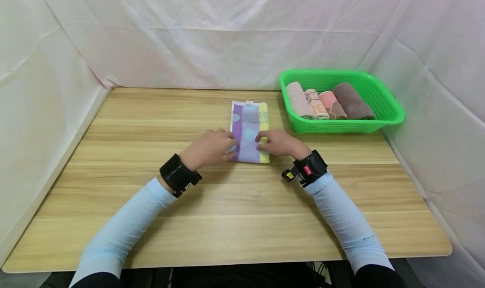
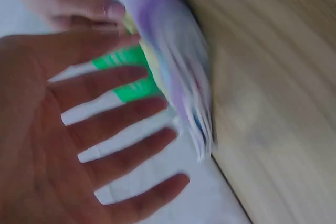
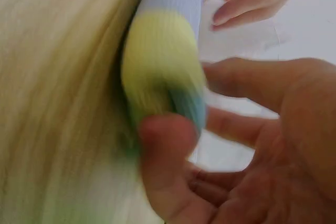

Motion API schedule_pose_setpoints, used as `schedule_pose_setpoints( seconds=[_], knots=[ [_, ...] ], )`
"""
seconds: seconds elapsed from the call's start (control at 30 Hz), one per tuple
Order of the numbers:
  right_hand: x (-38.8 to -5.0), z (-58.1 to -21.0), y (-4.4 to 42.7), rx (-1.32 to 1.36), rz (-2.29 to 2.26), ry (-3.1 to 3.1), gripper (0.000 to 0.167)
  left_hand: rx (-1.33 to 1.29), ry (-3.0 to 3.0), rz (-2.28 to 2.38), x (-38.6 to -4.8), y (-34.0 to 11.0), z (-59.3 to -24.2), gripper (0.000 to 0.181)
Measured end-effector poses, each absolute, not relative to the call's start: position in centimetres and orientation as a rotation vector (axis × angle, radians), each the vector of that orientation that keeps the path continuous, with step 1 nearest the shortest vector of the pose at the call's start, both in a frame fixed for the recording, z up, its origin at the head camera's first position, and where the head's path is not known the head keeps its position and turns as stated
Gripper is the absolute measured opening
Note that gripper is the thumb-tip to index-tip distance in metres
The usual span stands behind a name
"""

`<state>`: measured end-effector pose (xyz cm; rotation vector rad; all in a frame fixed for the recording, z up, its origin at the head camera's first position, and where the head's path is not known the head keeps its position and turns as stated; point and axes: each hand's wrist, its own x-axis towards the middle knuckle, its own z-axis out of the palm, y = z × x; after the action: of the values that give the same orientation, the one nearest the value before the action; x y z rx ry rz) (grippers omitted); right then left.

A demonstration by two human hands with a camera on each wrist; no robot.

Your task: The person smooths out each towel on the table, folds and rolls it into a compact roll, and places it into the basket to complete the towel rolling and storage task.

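Observation:
A folded towel (image 1: 250,132) in lilac, purple and yellow, with pale round spots and a small white label at its far edge, lies on the table. Its stacked layers show in the left wrist view. The left hand (image 1: 212,148) is at the towel's left edge, fingers (image 2: 131,111) spread and mostly straight. Over the yellow right edge is the right hand (image 1: 278,142), thumb and forefinger apart on top. In the right wrist view, one blurred fingertip (image 3: 168,135) covers part of the towel's rounded end; its exact contact is unclear.
A green plastic basket (image 1: 341,128) stands at the back right of the wooden table (image 1: 242,220). Several rolled towels, including a brown roll (image 1: 352,100) and a pale pink roll (image 1: 298,100), lie side by side in it. White cloth walls (image 1: 212,48) border the table.

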<state>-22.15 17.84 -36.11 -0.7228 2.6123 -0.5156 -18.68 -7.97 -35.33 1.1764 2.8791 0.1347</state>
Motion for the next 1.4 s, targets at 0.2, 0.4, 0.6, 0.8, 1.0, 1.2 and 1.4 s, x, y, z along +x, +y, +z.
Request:
schedule_pose_setpoints(
  seconds=[0.2, 0.4, 0.6, 0.8, 1.0, 1.2, 1.4],
  knots=[
    [-21.5, -35.9, 16.8, -0.883, -0.42, 2.722, 0.022, 1.329, 2.87, 0.123, -18.7, -6.6, -36.6, 0.018],
    [-20.1, -36.4, 15.1, -1.09, -0.243, 2.763, 0.031, 1.318, 2.958, 0.195, -18.8, -6.8, -37.2, 0.012],
    [-19.5, -36.8, 14.7, -1.131, -0.126, 2.837, 0.024, 1.29, 2.928, 0.287, -19.1, -6.8, -36.9, 0.006],
    [-20.4, -36.7, 15.4, -1.115, -0.314, 2.774, 0.008, 1.196, 2.835, 0.41, -19.8, -7.1, -36.7, 0.013],
    [-21.3, -37.2, 15.9, -0.998, -0.566, 2.692, 0.024, 1.067, 2.721, 0.569, -20.3, -7.7, -37.0, 0.025],
    [-21.8, -37.9, 16.1, -0.922, -0.741, 2.641, 0.024, 1.098, 2.739, 0.545, -20.4, -7.9, -37.1, 0.028],
    [-21.7, -37.8, 15.9, -0.955, -0.664, 2.733, 0.01, 1.181, 2.818, 0.406, -20.3, -7.7, -36.9, 0.013]
  ],
)
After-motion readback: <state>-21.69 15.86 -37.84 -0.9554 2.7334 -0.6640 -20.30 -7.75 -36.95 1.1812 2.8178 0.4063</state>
